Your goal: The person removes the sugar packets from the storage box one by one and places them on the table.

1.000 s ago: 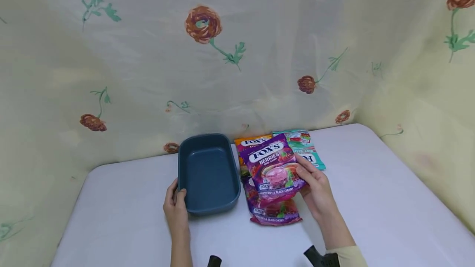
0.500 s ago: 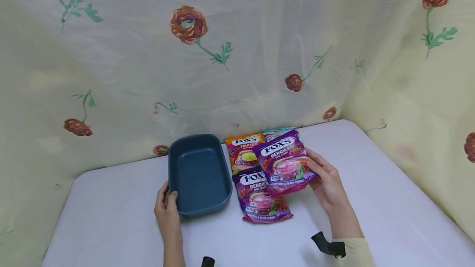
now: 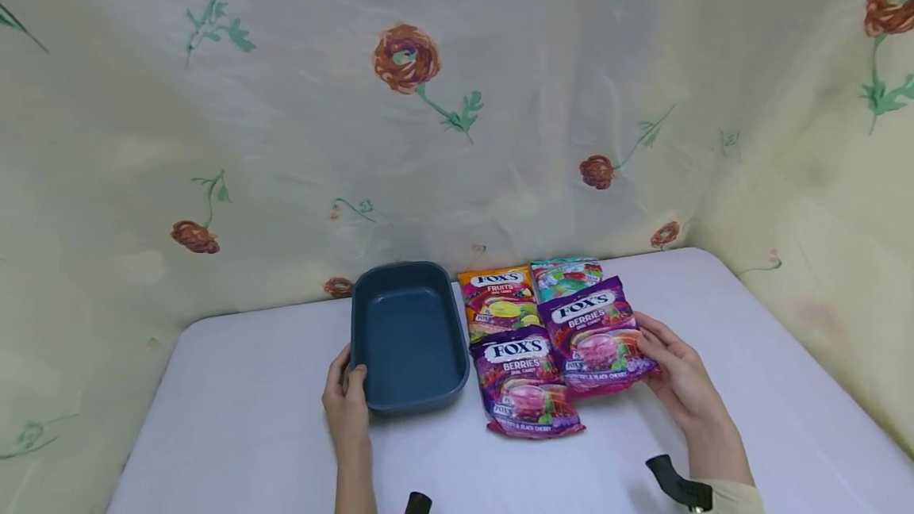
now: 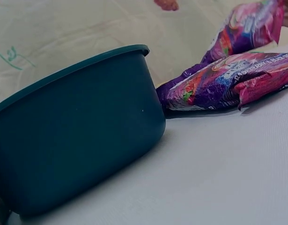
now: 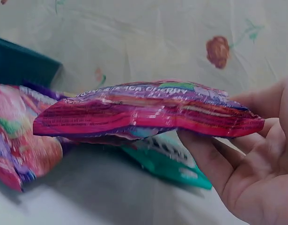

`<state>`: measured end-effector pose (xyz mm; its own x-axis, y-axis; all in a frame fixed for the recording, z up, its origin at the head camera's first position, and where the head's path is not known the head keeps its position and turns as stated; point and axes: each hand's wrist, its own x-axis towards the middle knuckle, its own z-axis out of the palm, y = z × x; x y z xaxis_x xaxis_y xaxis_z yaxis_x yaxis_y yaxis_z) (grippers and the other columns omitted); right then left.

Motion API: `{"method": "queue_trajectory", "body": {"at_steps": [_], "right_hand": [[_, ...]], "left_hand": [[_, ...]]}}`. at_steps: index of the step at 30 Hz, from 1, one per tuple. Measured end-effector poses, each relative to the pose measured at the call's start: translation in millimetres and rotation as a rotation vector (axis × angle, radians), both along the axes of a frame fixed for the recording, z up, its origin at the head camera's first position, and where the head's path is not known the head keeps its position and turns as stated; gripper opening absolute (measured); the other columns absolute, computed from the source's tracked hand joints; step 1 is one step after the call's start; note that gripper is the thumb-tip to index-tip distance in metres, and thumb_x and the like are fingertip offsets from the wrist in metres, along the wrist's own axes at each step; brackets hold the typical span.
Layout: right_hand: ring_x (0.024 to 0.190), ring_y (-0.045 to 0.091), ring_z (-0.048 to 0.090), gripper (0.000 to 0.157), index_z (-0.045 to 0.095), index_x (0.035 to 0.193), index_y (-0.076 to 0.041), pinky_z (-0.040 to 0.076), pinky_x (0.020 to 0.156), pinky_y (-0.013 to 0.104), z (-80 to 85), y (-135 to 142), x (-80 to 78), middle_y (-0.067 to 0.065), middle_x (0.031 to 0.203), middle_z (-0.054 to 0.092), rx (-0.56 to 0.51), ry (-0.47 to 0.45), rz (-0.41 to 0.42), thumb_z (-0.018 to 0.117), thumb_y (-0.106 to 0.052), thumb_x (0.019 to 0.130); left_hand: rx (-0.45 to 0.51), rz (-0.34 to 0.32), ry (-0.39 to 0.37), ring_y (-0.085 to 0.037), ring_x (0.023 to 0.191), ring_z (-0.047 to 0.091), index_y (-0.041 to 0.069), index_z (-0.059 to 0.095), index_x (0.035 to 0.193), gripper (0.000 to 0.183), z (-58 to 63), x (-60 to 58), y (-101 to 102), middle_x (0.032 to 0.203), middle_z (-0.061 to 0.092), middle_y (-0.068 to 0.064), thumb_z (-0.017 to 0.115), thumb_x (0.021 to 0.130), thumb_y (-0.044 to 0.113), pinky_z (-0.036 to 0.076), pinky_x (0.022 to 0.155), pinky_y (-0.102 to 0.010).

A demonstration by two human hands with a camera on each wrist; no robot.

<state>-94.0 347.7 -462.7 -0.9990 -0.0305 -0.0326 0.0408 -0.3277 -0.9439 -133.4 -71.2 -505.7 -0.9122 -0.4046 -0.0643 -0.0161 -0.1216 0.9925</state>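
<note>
My right hand [image 3: 681,375] grips the lower right edge of a purple bag of berry candy [image 3: 596,339], thumb on top and fingers beneath. In the right wrist view the candy bag [image 5: 148,112] is raised, with the mint bag [image 5: 176,161] below it. A second purple berry bag [image 3: 524,387] lies on the table just left of it. Behind are an orange fruits candy bag [image 3: 500,304] and a teal mint bag [image 3: 567,276], partly covered. My left hand [image 3: 347,399] holds the left wall of a dark blue rectangular tub [image 3: 410,403], thumb over the rim.
A white-covered table [image 3: 250,411] carries everything. Flower-patterned cloth [image 3: 500,101] hangs right behind its back edge and along the right side. Black camera mounts [image 3: 678,486] sit at the wrists.
My right hand has carried the held berry bag rightward, off the other berry bag and over the mint one. My left hand stays on the tub. The head view has shifted slightly.
</note>
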Motion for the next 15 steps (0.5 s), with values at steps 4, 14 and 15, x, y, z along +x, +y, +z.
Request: {"method": "queue_trajectory", "body": {"at_steps": [4, 14, 15], "right_hand": [[0.102, 0.001, 0.060, 0.040, 0.047, 0.138, -0.024, 0.054, 0.082, 0.020, -9.8, 9.9, 1.3, -0.021, 0.119, 0.061, -0.001, -0.030, -0.017, 0.045, -0.016, 0.099], [0.103, 0.002, 0.062, 0.035, 0.051, 0.130, -0.024, 0.055, 0.083, 0.023, -33.4, 26.8, -1.3, -0.019, 0.118, 0.063, -0.070, -0.038, 0.057, 0.041, -0.010, 0.100], [0.103, 0.000, 0.061, 0.034, 0.050, 0.130, -0.023, 0.054, 0.083, 0.021, -35.1, 27.8, -1.8, -0.021, 0.117, 0.062, -0.024, -0.046, 0.041, 0.043, -0.012, 0.099]], "left_hand": [[-0.010, -0.002, 0.003, -0.019, 0.128, 0.048, 0.014, 0.053, 0.133, 0.041, -1.0, -0.6, 1.6, 0.139, 0.051, -0.009, 0.049, 0.092, 0.012, 0.041, 0.091, -0.009], [-0.011, 0.008, 0.004, -0.021, 0.132, 0.045, 0.012, 0.053, 0.133, 0.041, 1.0, 1.0, 0.5, 0.141, 0.050, -0.011, 0.049, 0.092, 0.012, 0.040, 0.107, -0.028], [-0.010, 0.007, 0.008, -0.020, 0.132, 0.045, 0.012, 0.053, 0.133, 0.041, 1.4, 0.4, 0.3, 0.140, 0.050, -0.011, 0.049, 0.092, 0.012, 0.041, 0.104, -0.022]]}}
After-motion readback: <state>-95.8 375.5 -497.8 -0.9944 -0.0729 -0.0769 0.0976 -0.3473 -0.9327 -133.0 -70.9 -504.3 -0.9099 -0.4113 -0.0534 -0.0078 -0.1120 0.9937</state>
